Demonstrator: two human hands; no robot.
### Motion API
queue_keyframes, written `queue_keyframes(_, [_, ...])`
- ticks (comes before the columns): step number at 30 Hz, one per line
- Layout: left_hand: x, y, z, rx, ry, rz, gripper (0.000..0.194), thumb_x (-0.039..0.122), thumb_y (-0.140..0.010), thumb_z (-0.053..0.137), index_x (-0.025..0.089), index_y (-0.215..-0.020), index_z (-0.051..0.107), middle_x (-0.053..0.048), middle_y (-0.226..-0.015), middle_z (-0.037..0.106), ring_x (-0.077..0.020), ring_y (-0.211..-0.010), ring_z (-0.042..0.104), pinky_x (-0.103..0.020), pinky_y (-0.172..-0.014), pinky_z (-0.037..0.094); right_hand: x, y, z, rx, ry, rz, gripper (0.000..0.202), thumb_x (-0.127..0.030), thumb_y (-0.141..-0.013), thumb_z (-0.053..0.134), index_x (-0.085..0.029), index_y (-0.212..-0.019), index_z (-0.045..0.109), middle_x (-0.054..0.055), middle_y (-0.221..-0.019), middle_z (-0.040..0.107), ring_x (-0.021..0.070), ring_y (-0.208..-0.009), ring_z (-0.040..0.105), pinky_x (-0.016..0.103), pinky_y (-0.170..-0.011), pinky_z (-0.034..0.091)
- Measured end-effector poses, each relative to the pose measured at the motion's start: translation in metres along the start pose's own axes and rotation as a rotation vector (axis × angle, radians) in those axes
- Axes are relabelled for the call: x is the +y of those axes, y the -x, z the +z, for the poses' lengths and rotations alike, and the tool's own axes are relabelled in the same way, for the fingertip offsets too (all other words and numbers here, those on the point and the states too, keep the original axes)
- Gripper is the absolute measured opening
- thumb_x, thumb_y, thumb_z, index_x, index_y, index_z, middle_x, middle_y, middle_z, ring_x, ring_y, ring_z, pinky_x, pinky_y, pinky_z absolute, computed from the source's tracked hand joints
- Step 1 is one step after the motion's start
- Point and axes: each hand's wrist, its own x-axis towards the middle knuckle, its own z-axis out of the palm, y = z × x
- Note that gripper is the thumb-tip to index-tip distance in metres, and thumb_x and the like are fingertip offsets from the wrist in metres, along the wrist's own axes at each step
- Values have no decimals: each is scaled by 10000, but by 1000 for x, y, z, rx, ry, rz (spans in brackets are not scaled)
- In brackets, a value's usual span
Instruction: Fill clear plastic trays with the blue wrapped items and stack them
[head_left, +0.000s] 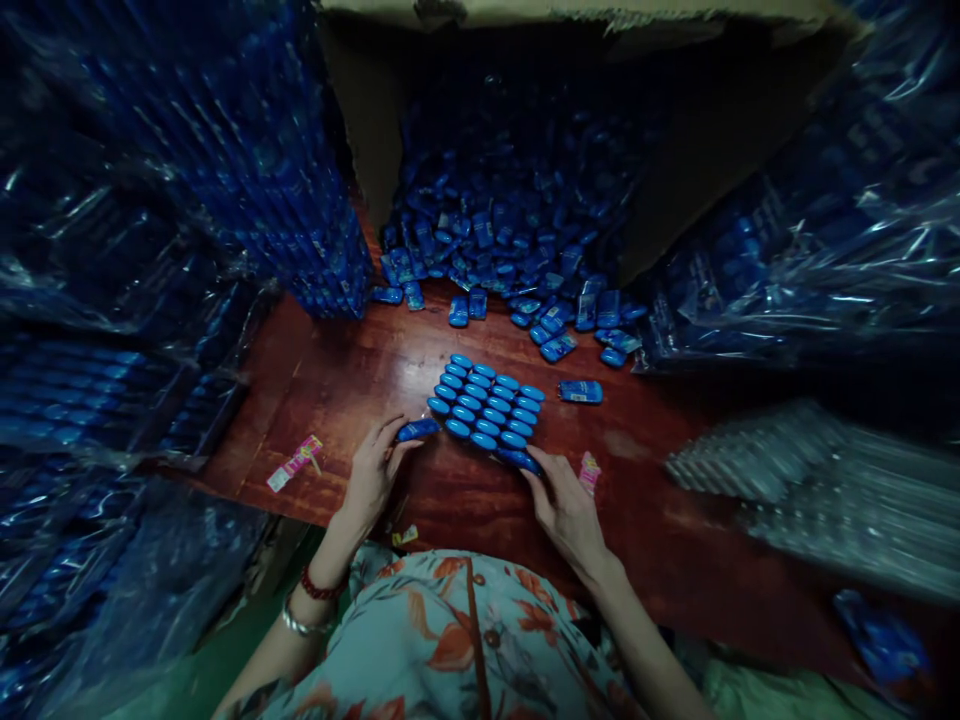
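Observation:
Several small blue containers (493,412) stand on end in close rows, rounded bright-blue ends upward, at the middle of the wooden table. At the left side of this block, my left hand (373,462) pinches a blue container (417,430) that lies sideways. My right hand (564,500) grips another blue container (519,460) by its end, close against the block's front right corner. Just right of the block a single blue container (580,391) lies flat with its label up. What is printed on the labels is too small to read.
Behind the block, an open cardboard box (367,140) spills loose blue containers (525,250) onto the table (315,350). Tall stacks of wrapped blue packs (300,220) flank it. Clear plastic trays (847,500) sit at the right. Pink paper scraps (296,462) lie near my left hand.

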Motion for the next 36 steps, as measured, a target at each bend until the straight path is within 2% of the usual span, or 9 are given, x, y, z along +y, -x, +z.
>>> queue_keyframes(4, [-4, -14, 5, -136, -73, 87, 300, 199, -919, 391, 208, -1188, 524, -87, -1120, 570, -178, -976, 600, -306, -834, 513, -4, 5, -4, -33, -114, 118, 293, -293, -879, 492, -241, -1133, 627, 60, -877, 662, 152, -735, 620, 309, -712, 524])
queue_keyframes(6, [-6, -18, 4, -213, -137, 132, 359, 134, -906, 361, 218, -1229, 493, -85, -1127, 556, -169, -960, 601, -279, -802, 511, -3, 11, -4, -1, -260, 281, 260, -338, -864, 506, -240, -1037, 673, 50, -840, 685, 156, -722, 631, 317, -717, 529])
queue_keyframes(9, [-3, -25, 0, -332, -263, 203, 417, 75, -883, 343, 209, -1261, 456, -86, -1088, 550, -166, -913, 598, -260, -754, 502, 2, 19, -3, -31, -563, 632, 362, -449, -819, 538, -186, -1034, 664, 15, -607, 646, 145, -512, 591, 292, -538, 526])
queue_keyframes(12, [4, -35, -4, -451, -421, 242, 396, 73, -882, 335, 193, -1241, 452, -79, -1023, 551, -167, -865, 591, -263, -726, 494, 9, 25, -3, -105, -740, 756, 533, -479, -687, 670, -162, -1113, 618, 39, -727, 690, 163, -578, 636, 283, -543, 539])
queue_keyframes(15, [11, -46, -7, -568, -528, 254, 351, 85, -881, 345, 180, -1198, 462, -66, -966, 550, -161, -806, 585, -260, -700, 489, 12, 28, -5, -138, -624, 686, 470, -455, -664, 693, -196, -1054, 646, 66, -937, 702, 190, -779, 670, 285, -677, 548])
queue_keyframes(21, [19, -57, -9, -678, -569, 267, 341, 67, -862, 323, 175, -1139, 490, -69, -957, 551, -160, -728, 584, -257, -646, 478, 3, 25, -2, -193, -445, 647, 358, -518, -827, 504, -182, -884, 615, -3, -578, 620, 158, -507, 594, 257, -507, 482])
queue_keyframes(27, [22, -44, -8, -636, -434, 216, 305, 112, -900, 311, 182, -1136, 492, -60, -915, 551, -166, -738, 586, -263, -662, 467, 2, 10, -1, -122, 130, 178, 267, -276, -913, 383, -170, -1085, 556, 88, -926, 663, 204, -814, 628, 319, -705, 482])
queue_keyframes(31, [15, -39, -7, -584, -310, 169, 231, 219, -934, 339, 173, -1077, 514, -69, -928, 556, -173, -741, 582, -273, -657, 454, -1, -11, -11, -323, 518, 31, 292, -83, -856, 380, -144, -1087, 548, 95, -836, 634, 204, -744, 597, 310, -663, 433])
queue_keyframes(36, [0, -34, -6, -426, -92, 76, 141, 184, -908, 369, 159, -953, 500, -36, -809, 564, -154, -707, 565, -257, -650, 443, -17, -39, -22, -549, 737, -83, 295, 12, -795, 388, -162, -951, 567, 85, -751, 606, 199, -642, 569, 307, -583, 366])
